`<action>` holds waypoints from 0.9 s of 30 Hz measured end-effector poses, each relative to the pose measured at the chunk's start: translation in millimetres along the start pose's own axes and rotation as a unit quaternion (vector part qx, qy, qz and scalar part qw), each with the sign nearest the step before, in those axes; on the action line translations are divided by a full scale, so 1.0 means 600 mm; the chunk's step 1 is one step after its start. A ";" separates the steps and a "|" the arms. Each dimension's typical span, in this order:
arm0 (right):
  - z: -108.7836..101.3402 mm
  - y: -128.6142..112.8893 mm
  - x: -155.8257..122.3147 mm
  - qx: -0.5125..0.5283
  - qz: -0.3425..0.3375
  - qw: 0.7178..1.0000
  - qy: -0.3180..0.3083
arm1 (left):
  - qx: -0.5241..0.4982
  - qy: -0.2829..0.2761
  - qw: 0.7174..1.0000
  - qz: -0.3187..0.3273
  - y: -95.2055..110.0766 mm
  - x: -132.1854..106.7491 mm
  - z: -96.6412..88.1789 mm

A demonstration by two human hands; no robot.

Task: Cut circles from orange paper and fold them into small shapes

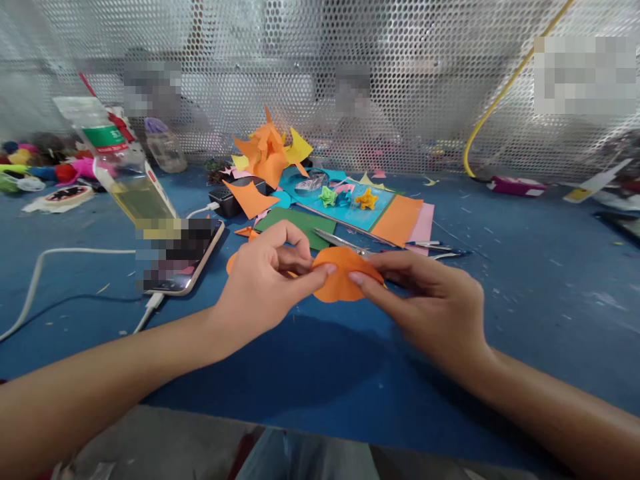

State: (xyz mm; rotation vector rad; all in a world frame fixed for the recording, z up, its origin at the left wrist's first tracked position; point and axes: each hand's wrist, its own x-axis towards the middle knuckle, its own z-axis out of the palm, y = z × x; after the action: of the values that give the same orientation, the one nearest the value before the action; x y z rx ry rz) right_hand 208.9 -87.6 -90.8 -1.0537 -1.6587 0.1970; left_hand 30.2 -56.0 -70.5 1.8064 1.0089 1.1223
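An orange paper circle (344, 287) is held up above the near part of the blue table, its surface bent with creases. My left hand (267, 280) pinches its left edge between thumb and fingers. On the other edge, my right hand (433, 300) grips the paper the same way, thumb on the near face. Just behind the paper lie scissors (343, 243), their handles partly hidden by my right hand. Beyond them are a green paper sheet (285, 223) and orange sheets (400, 217). Another orange piece (231, 265) shows partly behind my left hand.
A phone (187, 260) with a white cable (45, 267) leans near a bottle (133, 180) on the left. Small folded paper shapes (367, 199) rest on a blue sheet (345, 210). Behind stands a perforated metal screen (420, 80); a yellow cable (493, 107) hangs at right.
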 end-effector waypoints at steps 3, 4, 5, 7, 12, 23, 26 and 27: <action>-0.004 -0.002 -0.004 -0.064 -0.088 0.994 -0.011 | 0.003 -0.004 1.000 -0.001 -0.003 0.003 0.000; -0.005 -0.001 -0.005 -0.077 -0.104 0.991 -0.020 | 0.010 -0.004 1.000 0.002 -0.004 0.004 0.000; -0.006 0.000 -0.006 -0.085 -0.117 0.989 -0.027 | 0.022 -0.002 1.000 0.008 -0.005 0.004 0.000; -0.008 0.003 -0.007 -0.096 -0.134 0.986 -0.039 | 0.050 0.005 0.998 0.027 -0.007 0.004 0.000; -0.008 0.008 -0.009 -0.086 -0.158 0.980 -0.079 | 0.090 0.006 0.990 0.105 -0.010 0.001 0.001; -0.010 -0.003 -0.003 -0.061 -0.136 0.984 -0.101 | 0.229 -0.010 0.923 0.308 -0.006 -0.007 0.000; -0.011 -0.002 0.000 -0.068 -0.152 0.982 -0.085 | 0.250 -0.022 0.919 0.304 -0.005 -0.011 0.001; -0.011 -0.001 0.000 -0.070 -0.152 0.982 -0.084 | 0.257 -0.031 0.920 0.295 -0.005 -0.013 0.001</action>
State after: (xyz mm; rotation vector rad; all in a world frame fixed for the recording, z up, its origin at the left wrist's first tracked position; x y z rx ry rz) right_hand 214.2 -90.7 -87.9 -0.8914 -1.9858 -0.0344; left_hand 27.8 -62.0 -75.9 2.6768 0.7785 1.1996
